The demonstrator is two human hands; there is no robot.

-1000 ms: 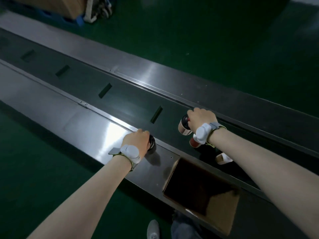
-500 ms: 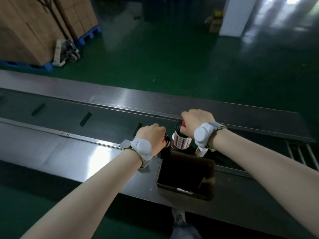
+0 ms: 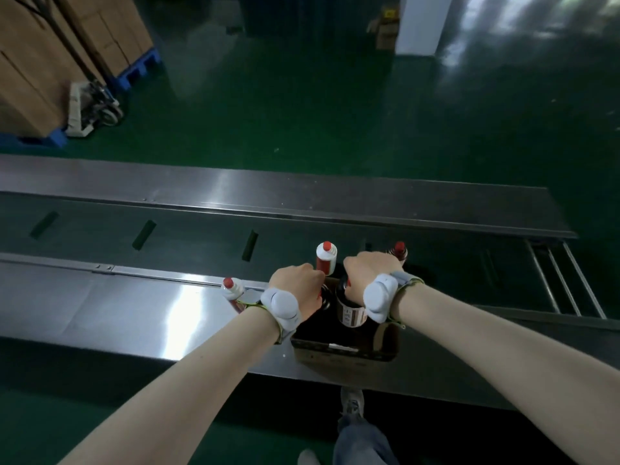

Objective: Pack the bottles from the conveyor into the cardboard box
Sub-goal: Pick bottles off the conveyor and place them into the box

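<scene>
Both hands are positioned over the open cardboard box (image 3: 345,349), which sits at the near edge of the conveyor (image 3: 134,297). The right hand (image 3: 367,275) is clenched around the neck of a dark labelled bottle (image 3: 350,312) held upright above the box opening. The left hand (image 3: 297,290) is closed on a second dark bottle (image 3: 324,298), mostly hidden. Three red-capped bottles stand on the conveyor: one white (image 3: 326,258) beyond the hands, one (image 3: 399,250) behind the right hand, one (image 3: 232,293) left of the left wrist.
</scene>
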